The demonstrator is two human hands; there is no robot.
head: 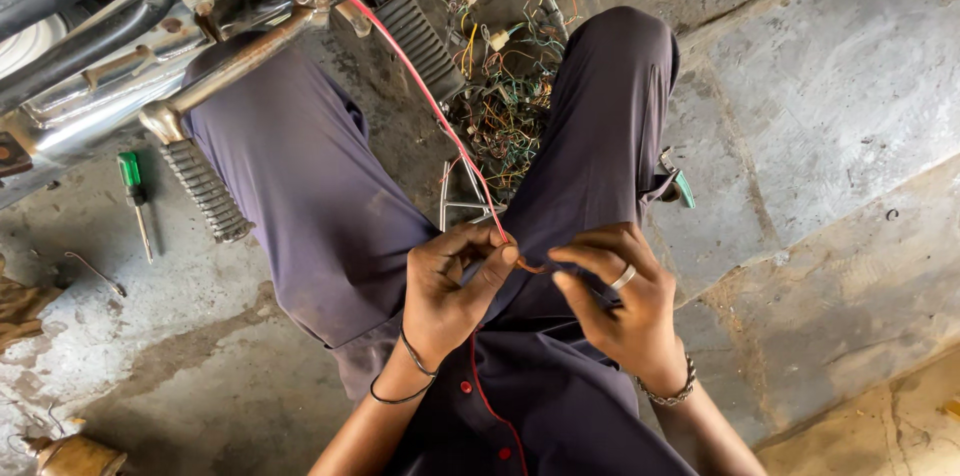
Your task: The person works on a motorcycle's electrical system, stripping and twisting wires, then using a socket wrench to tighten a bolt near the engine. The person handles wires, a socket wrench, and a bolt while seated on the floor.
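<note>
A thin red wire [400, 54] runs from the motorcycle at the top down to my lap. My left hand [450, 286] pinches the wire's lower end between thumb and fingers. My right hand [615, 296], with a ring on one finger and a bracelet at the wrist, pinches the bare coppery tip [530, 267] just to the right of the left thumb. Both hands hover over my dark purple trousers [320, 206] as I squat on the concrete floor.
The motorcycle's underside, with chrome exhaust [120, 96] and ribbed footpegs [205, 191], fills the top left. A tangle of coloured wires [505, 106] lies between my knees. A green-handled screwdriver [132, 188] lies on the floor at left. Another green-tipped tool [680, 186] lies by my right knee.
</note>
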